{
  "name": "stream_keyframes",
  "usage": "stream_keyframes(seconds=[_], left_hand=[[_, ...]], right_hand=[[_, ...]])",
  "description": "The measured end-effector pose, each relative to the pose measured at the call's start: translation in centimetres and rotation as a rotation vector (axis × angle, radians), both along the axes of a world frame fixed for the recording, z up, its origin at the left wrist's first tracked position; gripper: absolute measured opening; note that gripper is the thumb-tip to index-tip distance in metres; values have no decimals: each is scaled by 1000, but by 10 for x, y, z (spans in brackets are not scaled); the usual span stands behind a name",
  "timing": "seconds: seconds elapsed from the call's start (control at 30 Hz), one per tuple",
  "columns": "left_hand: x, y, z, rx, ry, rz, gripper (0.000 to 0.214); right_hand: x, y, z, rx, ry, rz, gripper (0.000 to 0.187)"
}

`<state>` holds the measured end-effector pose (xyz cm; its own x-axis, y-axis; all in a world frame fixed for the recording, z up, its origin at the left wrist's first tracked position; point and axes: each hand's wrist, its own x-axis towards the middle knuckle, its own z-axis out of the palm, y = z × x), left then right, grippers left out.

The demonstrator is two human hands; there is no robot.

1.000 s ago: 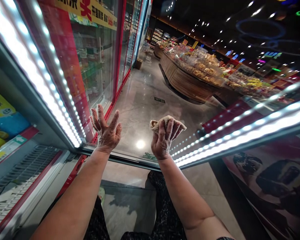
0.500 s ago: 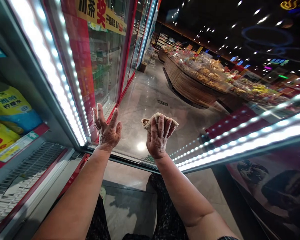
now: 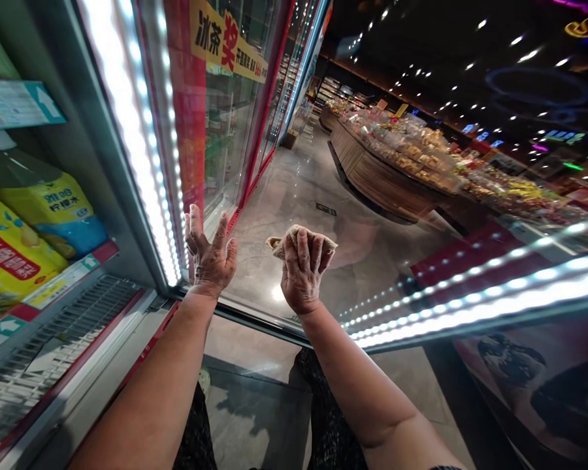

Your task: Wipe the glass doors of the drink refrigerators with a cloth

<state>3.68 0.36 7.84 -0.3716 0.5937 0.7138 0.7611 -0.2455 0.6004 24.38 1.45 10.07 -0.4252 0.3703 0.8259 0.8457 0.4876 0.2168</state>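
Observation:
Before me stands a glass door [image 3: 367,274] with bright LED strips along its edges. My right hand [image 3: 302,277] presses a folded tan cloth [image 3: 310,236] against the glass, its fingers lying over the cloth. To the left, my left hand [image 3: 210,258] has its fingers spread, close to the LED strip [image 3: 137,150] at the door's left side. It holds nothing, and it seems to rest on the glass. The cloth's underside is hidden.
On the left, yellow-labelled bottles [image 3: 68,209] stand on a fridge shelf above a white wire rack [image 3: 53,339]. A red-framed cooler [image 3: 255,163] lies beyond the glass. Farther off, a wooden display counter [image 3: 382,163] carries packaged goods. Tiled floor [image 3: 255,398] shows below the door.
My right hand has slid slightly left with the cloth. My left hand stays nearly in place. The view has turned a little left, showing more of the shelf.

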Motion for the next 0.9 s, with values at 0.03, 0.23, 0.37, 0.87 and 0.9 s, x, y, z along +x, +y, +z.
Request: stream_keyframes(seconds=[0.03, 0.23, 0.37, 0.87, 0.9], left_hand=[[-1, 0, 0, 2, 3, 1, 57], [-6, -2, 3, -19, 0, -16, 60], [-8, -4, 4, -40, -25, -13, 58], [-27, 0, -3, 4, -10, 27, 67], [-29, 1, -3, 3, -29, 37, 68]], right_hand=[[-2, -2, -7, -13, -14, 4, 61], [-14, -8, -26, -156, -150, 66, 64], [-40, 3, 7, -135, -37, 64, 69], [-84, 14, 22, -184, -154, 177, 65], [-90, 16, 29, -158, -121, 165, 64]])
